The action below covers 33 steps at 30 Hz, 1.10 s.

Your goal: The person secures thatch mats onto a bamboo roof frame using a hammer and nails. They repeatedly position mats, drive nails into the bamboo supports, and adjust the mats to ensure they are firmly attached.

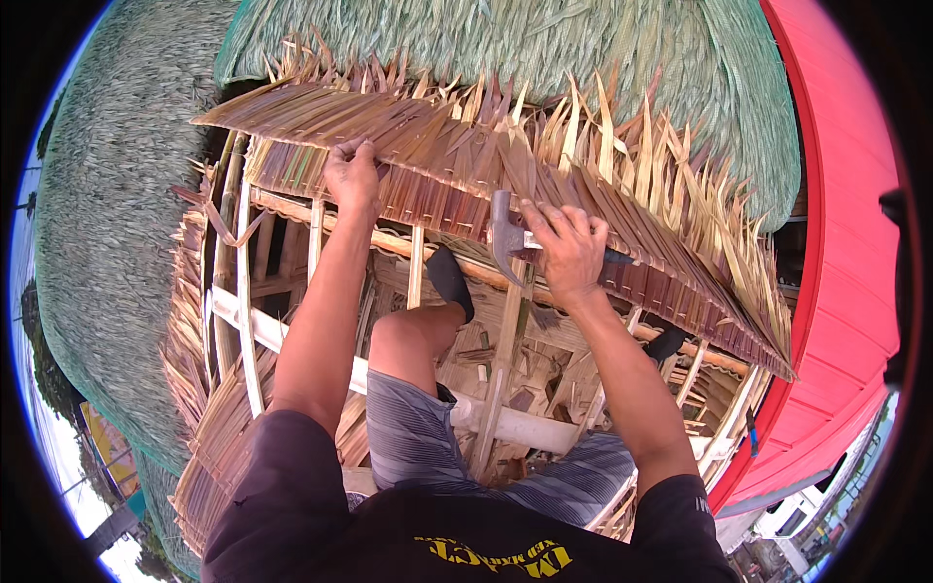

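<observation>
A long brown panel of dried palm-leaf thatch (442, 146) lies across the roof frame in front of me. My left hand (352, 180) is closed in a pinch on its lower edge, left of the middle. My right hand (569, 245) is wrapped round the pale handle of a claw hammer (503, 236). The hammer's metal head points left, its claw curving down over a wooden rafter. The fingertips of that hand lie close to the panel's lower edge; whether they touch it I cannot tell. Beneath this panel shows another reddish-brown thatch row (428, 202).
Light wooden rafters (505, 364) and crosswise battens form an open frame under my legs, with scraps of wood and leaf visible below. Net-covered thatch roofs (126, 223) rise at left and at the top. A red metal roof (855, 243) borders the right side.
</observation>
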{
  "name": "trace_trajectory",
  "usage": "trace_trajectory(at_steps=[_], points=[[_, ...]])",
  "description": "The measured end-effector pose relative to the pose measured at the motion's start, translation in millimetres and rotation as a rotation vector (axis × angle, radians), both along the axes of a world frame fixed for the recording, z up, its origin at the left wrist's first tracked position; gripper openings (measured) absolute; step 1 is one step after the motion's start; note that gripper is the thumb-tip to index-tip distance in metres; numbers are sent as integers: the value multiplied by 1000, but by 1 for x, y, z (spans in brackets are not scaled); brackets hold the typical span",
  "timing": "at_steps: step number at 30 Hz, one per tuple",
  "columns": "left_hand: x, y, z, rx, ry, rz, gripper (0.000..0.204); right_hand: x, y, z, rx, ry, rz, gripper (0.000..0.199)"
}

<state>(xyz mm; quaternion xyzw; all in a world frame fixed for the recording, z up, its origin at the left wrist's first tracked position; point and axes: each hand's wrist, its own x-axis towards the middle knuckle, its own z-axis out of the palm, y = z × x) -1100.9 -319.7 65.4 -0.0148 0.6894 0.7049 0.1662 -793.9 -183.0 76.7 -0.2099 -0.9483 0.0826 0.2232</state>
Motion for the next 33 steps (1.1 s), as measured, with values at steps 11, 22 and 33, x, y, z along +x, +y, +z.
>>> trace_trajectory(at_steps=[11,22,33], points=[[-7,-57,-174,-183,-394,-171,14,6,-32,-125,-307,-367,-149,57],[-45,-143,-337,-623,-391,13,14,-173,-142,-178,-865,-669,-139,45],[-32,-132,-349,-550,-82,127,14,-190,-154,-272,-902,-595,-96,41]])
